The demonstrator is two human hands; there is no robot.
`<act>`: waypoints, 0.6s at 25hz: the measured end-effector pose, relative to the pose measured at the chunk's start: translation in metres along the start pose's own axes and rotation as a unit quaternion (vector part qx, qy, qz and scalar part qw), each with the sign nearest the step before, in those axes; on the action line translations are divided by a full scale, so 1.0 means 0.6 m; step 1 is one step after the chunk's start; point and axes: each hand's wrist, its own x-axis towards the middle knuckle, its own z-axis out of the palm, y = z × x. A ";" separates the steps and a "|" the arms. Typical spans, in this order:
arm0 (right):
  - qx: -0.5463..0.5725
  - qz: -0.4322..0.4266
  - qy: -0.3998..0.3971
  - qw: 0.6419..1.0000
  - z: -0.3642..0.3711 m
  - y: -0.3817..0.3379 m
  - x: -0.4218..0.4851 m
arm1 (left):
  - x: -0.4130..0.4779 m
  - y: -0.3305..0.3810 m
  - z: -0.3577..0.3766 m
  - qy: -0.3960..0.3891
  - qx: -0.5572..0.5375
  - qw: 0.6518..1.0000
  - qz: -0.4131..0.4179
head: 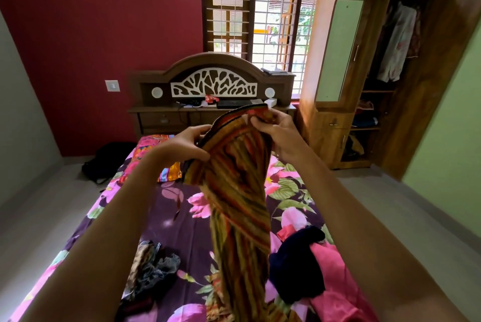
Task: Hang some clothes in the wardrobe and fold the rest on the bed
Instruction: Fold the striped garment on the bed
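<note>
Your left hand (188, 145) and right hand (279, 137) pinch a striped red-yellow-green cloth (239, 207) over the floral-sheeted bed (182, 220), between a navy crumpled garment (296, 267) and a grey crumpled garment (153, 269).

Both forearms are bare and stretched forward and up, converging toward the grips, wrists roughly straight. Left grip (187, 146) sits lower than the right one, palm turned inward, fingers above and thumb below, curled onto the side edge of the striped garment (239, 191). Right grip (279, 136) is higher, back of hand toward camera, fingers curled and pinching the garment's top edge; the cloth hangs down between and below both grips.
</note>
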 end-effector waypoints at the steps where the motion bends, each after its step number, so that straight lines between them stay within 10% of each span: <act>1: 0.034 0.001 0.022 0.999 -0.003 0.000 0.002 | -0.001 -0.012 0.003 0.009 -0.030 0.999 -0.007; 7: 0.027 -0.021 0.082 0.996 -0.015 0.010 0.006 | 0.019 -0.081 0.031 0.139 -0.217 0.965 0.037; 15: -0.221 0.010 0.053 0.974 -0.041 -0.007 -0.003 | 0.048 -0.102 0.044 0.279 -0.076 0.951 0.105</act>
